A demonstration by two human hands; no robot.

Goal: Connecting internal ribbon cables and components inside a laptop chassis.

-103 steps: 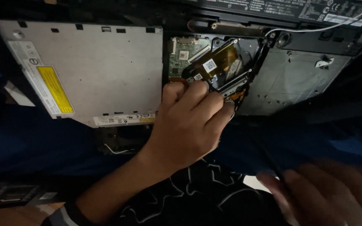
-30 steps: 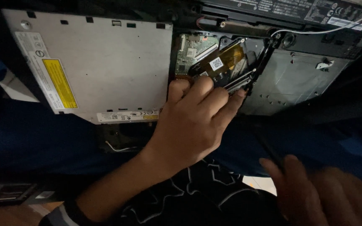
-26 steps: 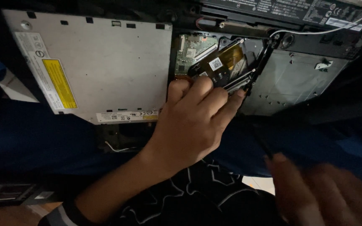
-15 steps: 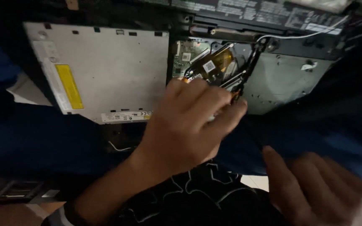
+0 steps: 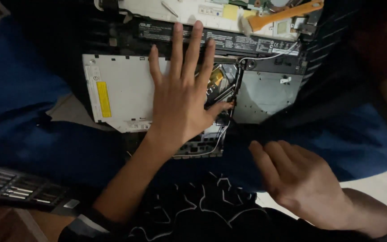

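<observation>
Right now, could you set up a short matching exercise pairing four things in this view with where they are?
Things:
1. left hand
2. right hand
3. orange pry tool
4. screwdriver bit set

Places:
A. top edge, right of middle
B. spread flat on the opened laptop
C. lower left corner
D. resting on the blue cloth, lower right

Pairs: 1-B, 2-D, 3-A, 4-C

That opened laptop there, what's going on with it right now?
A person has an opened laptop across their lap. The left hand lies flat, fingers spread, over the silver optical drive and the exposed cables beside it. The right hand hovers open nearer the body, holding nothing. An orange pry tool lies at the top, and a screwdriver bit set lies at lower left.
</observation>
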